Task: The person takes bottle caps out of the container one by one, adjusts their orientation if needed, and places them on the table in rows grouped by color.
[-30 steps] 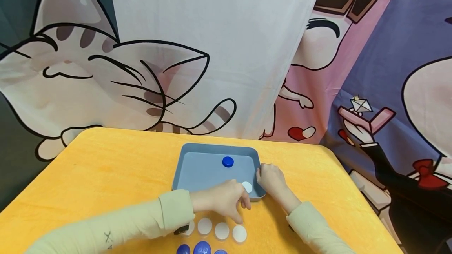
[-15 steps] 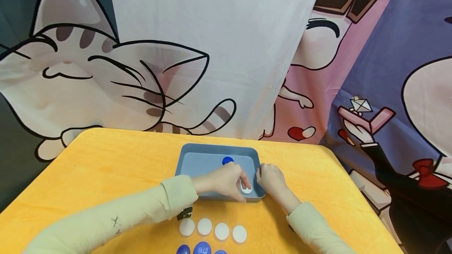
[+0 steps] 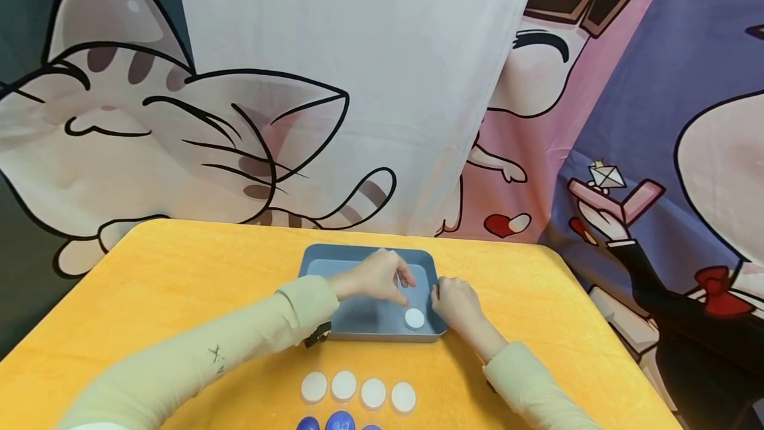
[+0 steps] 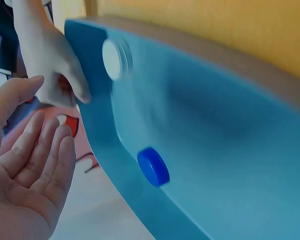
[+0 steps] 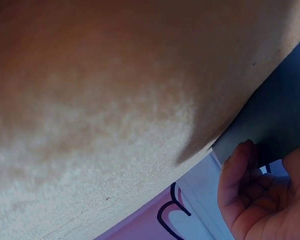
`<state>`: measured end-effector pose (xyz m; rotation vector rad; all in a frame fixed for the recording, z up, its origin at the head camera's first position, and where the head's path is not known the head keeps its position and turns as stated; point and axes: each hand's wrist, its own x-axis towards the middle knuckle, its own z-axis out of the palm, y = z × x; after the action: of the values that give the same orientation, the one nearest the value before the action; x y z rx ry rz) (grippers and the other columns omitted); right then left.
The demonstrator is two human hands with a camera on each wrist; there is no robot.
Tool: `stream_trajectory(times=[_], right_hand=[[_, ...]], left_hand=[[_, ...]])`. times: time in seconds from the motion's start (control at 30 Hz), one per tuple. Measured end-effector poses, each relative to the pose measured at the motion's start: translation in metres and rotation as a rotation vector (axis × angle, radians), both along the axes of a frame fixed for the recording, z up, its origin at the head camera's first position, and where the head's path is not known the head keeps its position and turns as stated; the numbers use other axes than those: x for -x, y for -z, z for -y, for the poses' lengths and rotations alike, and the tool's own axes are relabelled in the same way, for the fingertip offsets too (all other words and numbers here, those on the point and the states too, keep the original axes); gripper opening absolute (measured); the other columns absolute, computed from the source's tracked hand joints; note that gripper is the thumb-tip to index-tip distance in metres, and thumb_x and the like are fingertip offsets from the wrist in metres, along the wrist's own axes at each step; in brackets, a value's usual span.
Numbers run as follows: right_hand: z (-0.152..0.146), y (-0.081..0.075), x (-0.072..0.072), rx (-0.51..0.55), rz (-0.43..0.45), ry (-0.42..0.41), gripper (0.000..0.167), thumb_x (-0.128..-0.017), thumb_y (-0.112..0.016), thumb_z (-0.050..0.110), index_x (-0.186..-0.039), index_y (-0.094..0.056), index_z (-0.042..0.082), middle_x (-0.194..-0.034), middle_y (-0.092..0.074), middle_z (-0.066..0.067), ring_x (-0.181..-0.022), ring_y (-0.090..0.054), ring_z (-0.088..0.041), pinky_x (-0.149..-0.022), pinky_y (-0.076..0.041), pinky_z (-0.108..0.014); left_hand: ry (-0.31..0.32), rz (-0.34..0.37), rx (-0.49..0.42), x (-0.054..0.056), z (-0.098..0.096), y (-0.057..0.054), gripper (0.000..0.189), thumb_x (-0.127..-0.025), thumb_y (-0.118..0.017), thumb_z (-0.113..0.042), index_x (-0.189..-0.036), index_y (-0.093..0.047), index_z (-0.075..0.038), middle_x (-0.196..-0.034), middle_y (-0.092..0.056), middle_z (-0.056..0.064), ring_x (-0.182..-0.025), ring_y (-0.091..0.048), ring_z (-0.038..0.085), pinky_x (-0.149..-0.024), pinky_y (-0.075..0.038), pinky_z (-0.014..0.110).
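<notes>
A shallow blue-grey tray [image 3: 358,334] stands on the table. My left hand [image 3: 377,276] hovers over it, thumb and fingers apart and holding nothing. A white bottle cap [image 3: 414,318] lies in the tray's near right corner, just in front of the left fingertips. In the left wrist view a blue bottle cap [image 4: 153,166] lies in the tray towards its far side; my left hand hides it in the head view. My right hand [image 3: 458,302] grips the tray's right wall, fingers curled at the rim, as the right wrist view [image 5: 262,195] shows from close up.
Several white bottle caps [image 3: 373,393] form a row on the yellow tablecloth [image 3: 197,297] in front of the tray. Closer still, several blue caps [image 3: 340,421] are partly cut off by the frame's bottom edge. A printed cartoon curtain [image 3: 358,32] hangs behind the table.
My left hand has moved from the tray's near side, past the white cap, to further back over the tray. The white cap stays in its corner, and my right hand keeps its grip.
</notes>
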<state>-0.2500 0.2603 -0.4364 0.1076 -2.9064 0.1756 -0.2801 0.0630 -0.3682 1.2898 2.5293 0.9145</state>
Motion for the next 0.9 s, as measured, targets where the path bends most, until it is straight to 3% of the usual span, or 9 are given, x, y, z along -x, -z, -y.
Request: stream_trajectory(times=[0.3, 0.5, 0.73, 0.9], right_hand=[[-0.001, -0.002, 0.0, 0.003, 0.018, 0.013, 0.023, -0.088, -0.064, 0.014, -0.07, -0.062, 0.001, -0.053, -0.052, -0.006, -0.047, -0.05, -0.018, -0.046, -0.043, -0.029], [0.0, -0.001, 0.0, 0.0, 0.017, -0.002, 0.023, -0.088, -0.065, 0.015, -0.07, -0.062, 0.001, -0.053, -0.052, -0.006, -0.047, -0.049, -0.017, -0.046, -0.042, -0.028], [0.0, 0.001, -0.001, -0.002, 0.007, -0.01, 0.023, -0.088, -0.065, 0.015, -0.07, -0.063, 0.001, -0.053, -0.053, -0.006, -0.047, -0.05, -0.017, -0.045, -0.043, -0.029], [-0.001, 0.001, 0.0, 0.001, 0.005, 0.0, 0.022, -0.088, -0.064, 0.015, -0.071, -0.063, 0.001, -0.056, -0.056, -0.008, -0.049, -0.052, -0.019, -0.047, -0.045, -0.032]], left_hand=[[-0.128, -0.015, 0.039, 0.032, -0.001, 0.003, 0.023, -0.074, -0.082, -0.018, -0.093, -0.074, -0.01, -0.09, -0.073, 0.004, -0.077, -0.064, 0.009, -0.072, -0.052, 0.02], [-0.094, -0.029, -0.007, 0.047, -0.002, 0.011, 0.028, -0.075, -0.081, -0.019, -0.099, -0.072, -0.007, -0.097, -0.073, 0.008, -0.087, -0.068, 0.02, -0.075, -0.054, 0.021], [-0.1, -0.007, -0.074, 0.058, -0.004, 0.019, 0.032, -0.077, -0.08, -0.021, -0.103, -0.072, -0.006, -0.104, -0.072, 0.01, -0.081, -0.065, 0.012, -0.074, -0.053, 0.018], [-0.094, 0.007, -0.093, 0.067, 0.001, 0.024, 0.035, -0.076, -0.08, -0.021, -0.104, -0.071, -0.002, -0.104, -0.072, 0.013, -0.081, -0.066, 0.013, -0.075, -0.054, 0.022]])
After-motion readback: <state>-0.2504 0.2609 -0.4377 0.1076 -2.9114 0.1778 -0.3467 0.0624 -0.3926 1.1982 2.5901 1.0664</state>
